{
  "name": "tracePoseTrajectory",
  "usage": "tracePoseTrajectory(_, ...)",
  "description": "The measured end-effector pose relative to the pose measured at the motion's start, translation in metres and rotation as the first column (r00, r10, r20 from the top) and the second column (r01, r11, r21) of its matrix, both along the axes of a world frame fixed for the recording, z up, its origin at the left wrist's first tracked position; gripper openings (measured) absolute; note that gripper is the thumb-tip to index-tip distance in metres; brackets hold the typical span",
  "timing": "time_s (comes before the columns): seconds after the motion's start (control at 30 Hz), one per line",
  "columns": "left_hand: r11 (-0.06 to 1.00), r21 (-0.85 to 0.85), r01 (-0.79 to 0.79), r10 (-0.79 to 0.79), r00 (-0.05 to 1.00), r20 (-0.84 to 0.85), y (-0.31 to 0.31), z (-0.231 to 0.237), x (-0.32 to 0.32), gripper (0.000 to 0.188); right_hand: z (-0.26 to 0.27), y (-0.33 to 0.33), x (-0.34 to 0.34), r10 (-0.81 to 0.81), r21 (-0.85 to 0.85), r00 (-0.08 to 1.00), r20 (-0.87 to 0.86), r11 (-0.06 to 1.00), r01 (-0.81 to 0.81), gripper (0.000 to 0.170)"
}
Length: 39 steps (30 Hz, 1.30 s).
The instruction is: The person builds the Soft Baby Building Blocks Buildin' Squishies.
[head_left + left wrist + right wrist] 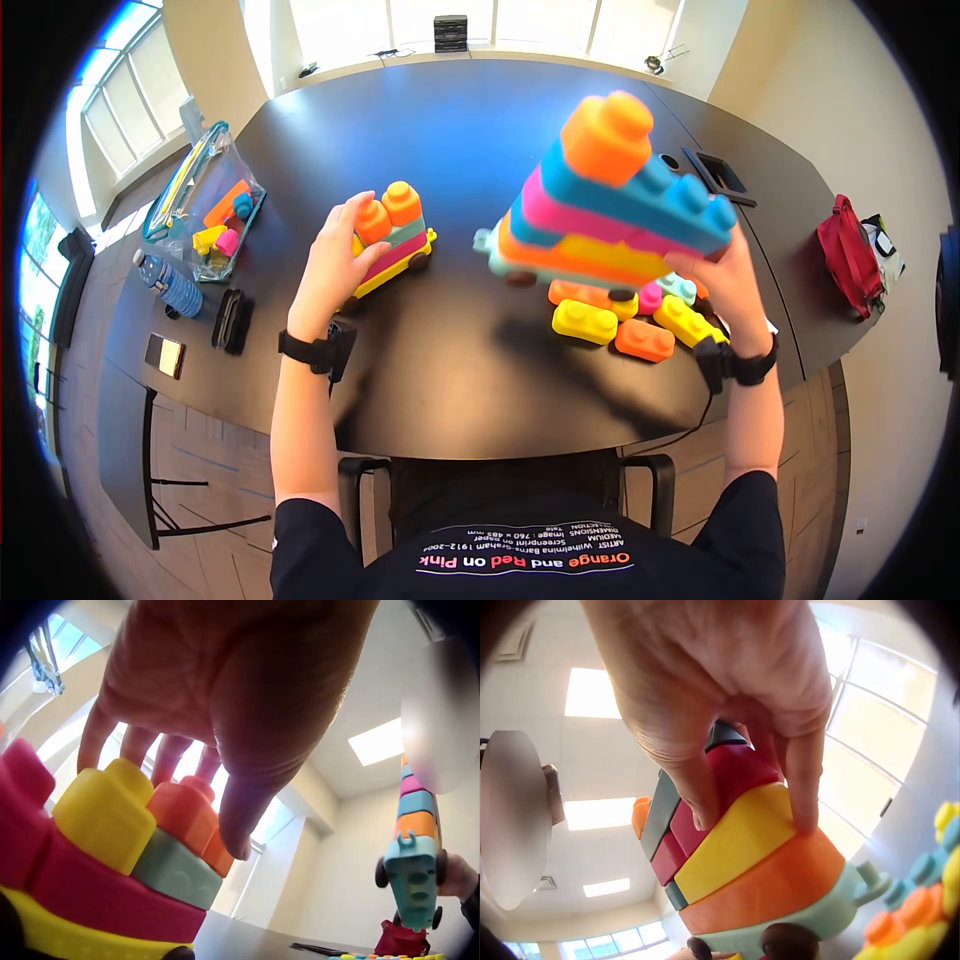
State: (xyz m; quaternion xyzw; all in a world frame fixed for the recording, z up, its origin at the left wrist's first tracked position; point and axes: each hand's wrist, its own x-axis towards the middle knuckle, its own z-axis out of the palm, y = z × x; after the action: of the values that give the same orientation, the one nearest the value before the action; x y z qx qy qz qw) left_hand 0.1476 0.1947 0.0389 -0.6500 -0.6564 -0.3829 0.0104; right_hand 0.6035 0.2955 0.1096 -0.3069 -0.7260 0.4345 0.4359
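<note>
Left hand [335, 258]: grasping small car [395, 277] between thumb and fingers.
Small car: on tabletop [440, 410], beneath left palm.
Right hand [730, 285]: gripping tall car [600, 225] by its right end.
Tall car: raised, extending leftward from hand.
Loose blocks [585, 322]: tabletop, below tall car.

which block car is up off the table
The taller, pale-turquoise-based car, held up in the right hand; the shorter, yellow-based car stands on the table.
</note>
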Motion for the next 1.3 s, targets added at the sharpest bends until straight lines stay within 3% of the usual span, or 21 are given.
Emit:
tracePoseTrajectory(0.13, 0.999, 0.02, 0.028, -0.029, 0.999, 0.034, 0.019, -0.009, -0.002, 0.058, 0.013, 0.046, -0.011, -0.033, 0.037, 0.998, -0.045, 0.999, 0.035, 0.06)
tracePoseTrajectory(0.2, 0.997, 0.046, 0.064, -0.065, 0.997, 0.029, 0.025, -0.01, -0.001, 0.057, 0.01, 0.072, -0.017, -0.059, 0.081, 0.992, 0.107, 0.995, 0.05, 0.061)
tracePoseTrajectory(0.3, 0.995, 0.067, 0.076, -0.078, 0.996, 0.031, 0.032, -0.01, 0.004, 0.056, -0.005, 0.105, -0.036, -0.008, 0.148, 0.982, 0.189, 0.989, -0.02, 0.061)
tracePoseTrajectory(0.4, 0.992, 0.074, 0.105, -0.111, 0.991, 0.077, 0.032, -0.009, 0.012, 0.054, -0.019, 0.13, -0.056, 0.035, 0.107, 0.977, 0.21, 0.993, -0.058, 0.058)
tracePoseTrajectory(0.47, 0.992, 0.074, 0.103, -0.11, 0.99, 0.091, 0.034, -0.011, 0.013, 0.055, -0.02, 0.135, -0.071, 0.081, 0.034, 0.964, 0.253, 0.995, -0.092, 0.055)
tracePoseTrajectory(0.67, 0.988, 0.095, 0.124, -0.135, 0.984, 0.114, 0.04, -0.013, 0.019, 0.055, -0.035, 0.153, -0.096, 0.111, 0.096, 0.939, 0.326, 0.984, -0.15, 0.056)
tracePoseTrajectory(0.8, 0.985, 0.107, 0.132, -0.145, 0.982, 0.124, 0.042, -0.014, 0.02, 0.055, -0.041, 0.153, -0.097, 0.1, 0.076, 0.944, 0.313, 0.989, -0.13, 0.056)
tracePoseTrajectory(0.87, 0.984, 0.112, 0.136, -0.149, 0.982, 0.12, 0.042, -0.015, 0.019, 0.055, -0.043, 0.15, -0.094, 0.092, -0.039, 0.953, 0.289, 0.996, -0.084, 0.057)
tracePoseTrajectory(1.3, 0.985, 0.09, 0.146, -0.157, 0.979, 0.129, 0.045, -0.015, 0.027, 0.058, -0.052, 0.147, -0.087, 0.1, -0.095, 0.958, 0.27, 0.993, -0.076, 0.055)
